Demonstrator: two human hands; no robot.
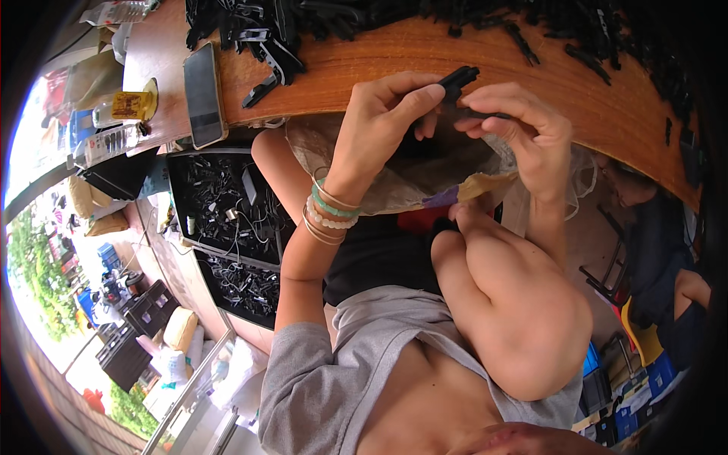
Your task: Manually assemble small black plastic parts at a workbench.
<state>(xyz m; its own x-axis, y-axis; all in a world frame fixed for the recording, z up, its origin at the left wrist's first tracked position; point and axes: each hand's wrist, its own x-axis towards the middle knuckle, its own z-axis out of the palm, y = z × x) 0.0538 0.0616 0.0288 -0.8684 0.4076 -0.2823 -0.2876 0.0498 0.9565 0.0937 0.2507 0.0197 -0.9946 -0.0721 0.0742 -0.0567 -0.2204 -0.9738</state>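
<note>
My left hand [390, 110], with bracelets at the wrist, pinches a slim black plastic part [459, 77] between thumb and fingers, just off the table's near edge. To its right, my right hand [531, 125] has its thumb and fingers closed together around a small dark piece [497, 115]; its kind is too small to tell. The two hands are close but apart. Below them an open translucent plastic bag [394, 193] hangs at the table edge over my lap. Several black plastic parts [265, 57] lie heaped on the wooden table [341, 76].
A phone [203, 95] lies at the table's left, with a yellow tape roll [136, 105] beyond it. More black parts [599, 38] cover the far right. On the floor at left stand black trays [235, 262] full of small parts. Another person's arm [691, 292] shows at right.
</note>
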